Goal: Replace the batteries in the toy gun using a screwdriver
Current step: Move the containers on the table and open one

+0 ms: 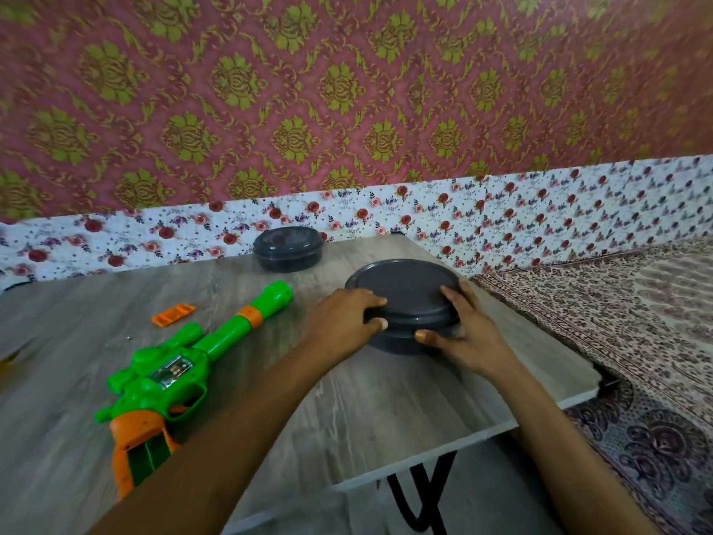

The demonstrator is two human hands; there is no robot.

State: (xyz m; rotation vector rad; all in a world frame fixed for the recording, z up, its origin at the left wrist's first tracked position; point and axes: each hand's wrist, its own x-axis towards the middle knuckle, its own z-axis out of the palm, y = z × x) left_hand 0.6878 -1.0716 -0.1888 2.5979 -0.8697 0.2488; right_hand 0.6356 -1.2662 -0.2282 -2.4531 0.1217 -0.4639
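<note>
Head view shows my left grip (343, 322) and right grip (463, 334) both clamped on the lid rim of a round container (405, 291), thumbs at the near side and fingers over the top. I judge I'm opening it, probably for batteries, so I should steady the base and peel the lid up from one edge rather than yank. It is dark grey matte plastic with a flat top. The toy gun (173, 376) lies well apart to my left on the wood-grain bench (366, 411), glossy green and orange, with a ribbed orange cover (173, 314) near its barrel.
</note>
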